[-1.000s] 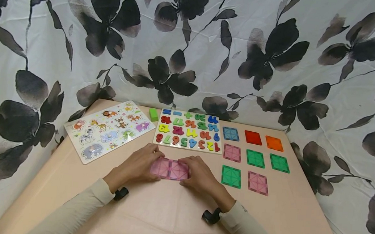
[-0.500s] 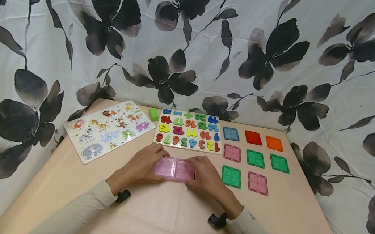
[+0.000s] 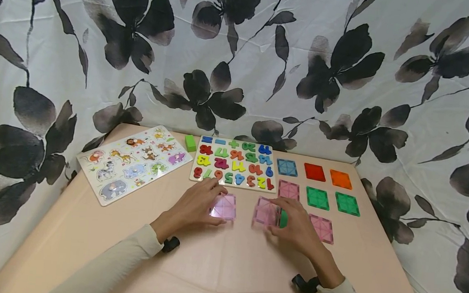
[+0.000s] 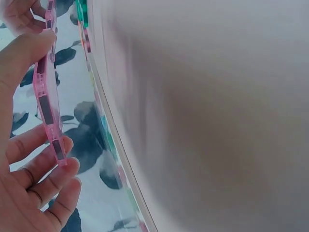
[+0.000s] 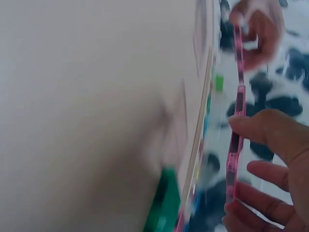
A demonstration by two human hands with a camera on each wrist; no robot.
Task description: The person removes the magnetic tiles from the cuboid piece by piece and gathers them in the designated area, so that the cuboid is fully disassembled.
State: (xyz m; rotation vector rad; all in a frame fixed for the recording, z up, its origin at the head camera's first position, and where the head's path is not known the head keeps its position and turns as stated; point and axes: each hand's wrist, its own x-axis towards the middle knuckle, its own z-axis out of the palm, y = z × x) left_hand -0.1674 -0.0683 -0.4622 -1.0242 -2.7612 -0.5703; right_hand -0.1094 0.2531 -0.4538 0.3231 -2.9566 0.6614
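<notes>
My left hand (image 3: 191, 205) pinches a square, see-through pink magnetic tile (image 3: 225, 206) by its left side, thumb on the near edge and fingers on the far one. A second pink magnetic tile (image 3: 265, 211) is held likewise by my right hand (image 3: 297, 224). A gap separates the two tiles, and both appear raised off the table. In the left wrist view, the pink tile (image 4: 46, 104) shows edge-on between thumb and fingers. The right wrist view gives the same edge-on look at the other tile (image 5: 234, 150). A green tile (image 3: 283, 218) is partly hidden behind my right hand.
Right of the hands lie several flat tiles, among them blue (image 3: 287, 167), red (image 3: 315, 172), orange (image 3: 341, 179), green (image 3: 347, 204) and pink (image 3: 322, 228). A number puzzle board (image 3: 232, 182), a green block (image 3: 190, 143) and an animal puzzle board (image 3: 93, 173) lie at the back.
The two pink tiles were side by side between my hands; now they are apart. My right hand has moved right with its tile, and my left hand has also shifted somewhat right.
</notes>
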